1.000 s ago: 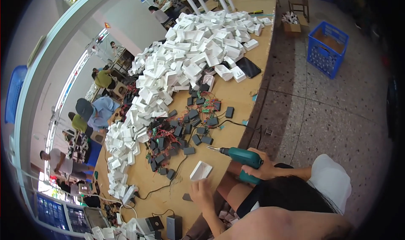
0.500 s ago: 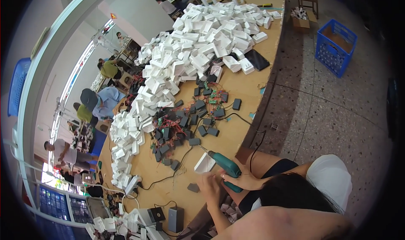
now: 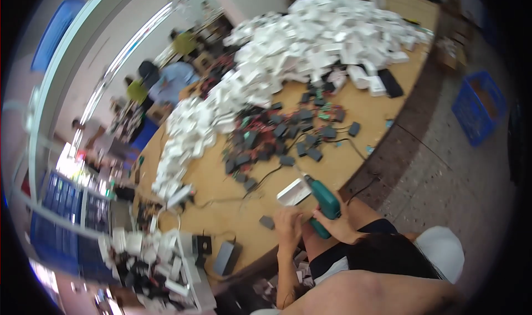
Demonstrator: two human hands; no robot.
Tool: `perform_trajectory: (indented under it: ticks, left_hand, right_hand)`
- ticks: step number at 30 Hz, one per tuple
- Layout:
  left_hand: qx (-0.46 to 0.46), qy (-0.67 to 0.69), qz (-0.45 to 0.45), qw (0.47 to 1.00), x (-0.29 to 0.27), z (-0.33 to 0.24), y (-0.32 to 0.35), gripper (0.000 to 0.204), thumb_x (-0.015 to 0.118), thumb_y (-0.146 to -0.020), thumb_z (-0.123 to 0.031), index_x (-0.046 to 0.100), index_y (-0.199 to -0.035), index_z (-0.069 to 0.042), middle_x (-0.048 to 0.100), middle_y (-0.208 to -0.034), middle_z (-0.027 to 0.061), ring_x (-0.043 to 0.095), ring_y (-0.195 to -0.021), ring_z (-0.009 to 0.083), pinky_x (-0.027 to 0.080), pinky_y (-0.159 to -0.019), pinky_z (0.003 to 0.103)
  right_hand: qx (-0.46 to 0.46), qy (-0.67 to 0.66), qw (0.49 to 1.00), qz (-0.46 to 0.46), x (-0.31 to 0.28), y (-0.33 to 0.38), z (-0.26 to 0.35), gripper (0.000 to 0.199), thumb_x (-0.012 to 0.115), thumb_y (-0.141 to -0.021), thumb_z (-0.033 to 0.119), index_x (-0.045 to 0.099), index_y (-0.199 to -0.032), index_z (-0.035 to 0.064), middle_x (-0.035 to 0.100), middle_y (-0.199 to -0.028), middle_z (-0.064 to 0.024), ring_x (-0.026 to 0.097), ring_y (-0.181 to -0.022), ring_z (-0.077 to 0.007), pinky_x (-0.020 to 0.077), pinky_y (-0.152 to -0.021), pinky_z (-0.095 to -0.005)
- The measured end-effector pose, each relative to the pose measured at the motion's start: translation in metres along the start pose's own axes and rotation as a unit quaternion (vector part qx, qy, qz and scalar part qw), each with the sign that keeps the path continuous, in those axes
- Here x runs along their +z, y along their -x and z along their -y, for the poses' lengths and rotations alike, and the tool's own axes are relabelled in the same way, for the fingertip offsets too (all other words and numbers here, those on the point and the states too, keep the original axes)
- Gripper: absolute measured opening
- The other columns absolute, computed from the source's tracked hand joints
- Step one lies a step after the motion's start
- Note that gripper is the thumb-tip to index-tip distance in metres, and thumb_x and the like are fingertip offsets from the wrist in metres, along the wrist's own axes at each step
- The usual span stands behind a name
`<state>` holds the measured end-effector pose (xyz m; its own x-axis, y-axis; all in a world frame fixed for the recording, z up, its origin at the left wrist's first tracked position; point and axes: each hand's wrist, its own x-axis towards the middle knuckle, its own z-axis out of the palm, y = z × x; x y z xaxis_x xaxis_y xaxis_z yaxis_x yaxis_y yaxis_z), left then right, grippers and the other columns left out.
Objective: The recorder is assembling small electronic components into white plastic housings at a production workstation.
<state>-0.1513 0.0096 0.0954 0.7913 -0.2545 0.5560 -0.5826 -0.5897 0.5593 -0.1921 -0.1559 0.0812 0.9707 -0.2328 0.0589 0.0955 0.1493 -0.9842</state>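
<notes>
My right hand (image 3: 339, 226) is wrapped round the handle of a green electric screwdriver (image 3: 326, 200). Its thin bit points away from me over a white plastic case (image 3: 293, 192), which lies open side up near the table edge. Just on the near side of that case is my left hand (image 3: 288, 226), its fingers curled together; whatever they pinch, if anything, is hidden. To the left of this hand a small dark grey block (image 3: 266, 222) rests on the table. Blur softens the whole picture, so whether the bit touches the case cannot be told.
A heap of white plastic cases (image 3: 310, 43) covers the table's far side. Nearer lie black boxes with red wires (image 3: 260, 137) and a black phone (image 3: 390, 83). A blue crate (image 3: 479, 107) stands on the floor at right. People work in the left background.
The view has swung, so the table's contents appear further right and the left-hand wall and parts bin show more. My right hand still grips the screwdriver; the white case stays near my hands.
</notes>
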Motion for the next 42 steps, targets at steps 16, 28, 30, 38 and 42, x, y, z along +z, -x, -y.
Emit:
perform_trajectory:
  ticks: [16, 28, 30, 38, 42]
  left_hand:
    - [0.077, 0.021, 0.002, 0.997, -0.158, 0.114, 0.040, 0.019, 0.079, -0.082, -0.009, 0.069, -0.098, -0.011, 0.063, -0.091, 0.0052, 0.065, -0.092, 0.0269, 0.047, -0.093, 0.044]
    - [-0.161, -0.062, -0.072, 0.982, 0.005, 0.213, 0.025, 0.012, 0.080, -0.087, -0.008, 0.074, -0.097, -0.011, 0.068, -0.097, 0.0057, 0.061, -0.088, 0.0265, 0.039, -0.084, 0.040]
    - [-0.172, -0.079, -0.068, 0.980, 0.021, 0.219, 0.019, 0.012, 0.080, -0.087, -0.008, 0.072, -0.096, -0.010, 0.067, -0.112, 0.0083, 0.061, -0.102, 0.0280, 0.040, -0.092, 0.042]
    - [-0.161, -0.136, -0.112, 0.971, 0.053, 0.267, 0.030, 0.012, 0.078, -0.088, -0.006, 0.070, -0.096, -0.004, 0.062, -0.130, 0.0125, 0.059, -0.123, 0.0363, 0.049, -0.100, 0.049]
    - [-0.190, -0.138, -0.124, 0.964, 0.055, 0.272, 0.031, 0.012, 0.078, -0.087, -0.006, 0.070, -0.096, -0.004, 0.063, -0.130, 0.0122, 0.059, -0.123, 0.0356, 0.051, -0.098, 0.046]
  right_hand:
    - [0.145, 0.100, 0.984, 0.005, 0.189, 0.047, 0.025, 0.017, 0.068, -0.105, 0.017, 0.068, -0.111, 0.0011, 0.074, -0.097, -0.0051, 0.070, -0.089, -0.0112, 0.0560, -0.080, -0.0264]
    - [0.078, 0.068, 0.994, 0.043, 0.081, -0.022, -0.112, 0.028, 0.049, -0.112, 0.018, 0.055, -0.133, -0.0007, 0.063, -0.093, -0.0037, 0.054, -0.078, -0.0101, 0.0456, -0.070, -0.0272]
    - [0.089, 0.046, 0.993, 0.059, 0.070, -0.026, -0.122, 0.024, 0.062, -0.102, 0.007, 0.060, -0.121, -0.0072, 0.065, -0.102, -0.0091, 0.062, -0.069, -0.0108, 0.0508, -0.063, -0.0274]
    - [0.037, 0.108, 0.989, 0.090, 0.080, -0.027, -0.154, 0.026, 0.069, -0.094, 0.000, 0.063, -0.117, -0.0071, 0.062, -0.103, -0.0119, 0.066, -0.068, -0.0141, 0.0530, -0.059, -0.0272]
    - [-0.018, 0.188, 0.975, 0.117, 0.089, -0.035, -0.168, 0.023, 0.067, -0.094, -0.001, 0.062, -0.115, -0.0071, 0.061, -0.097, -0.0105, 0.065, -0.069, -0.0139, 0.0529, -0.059, -0.0275]
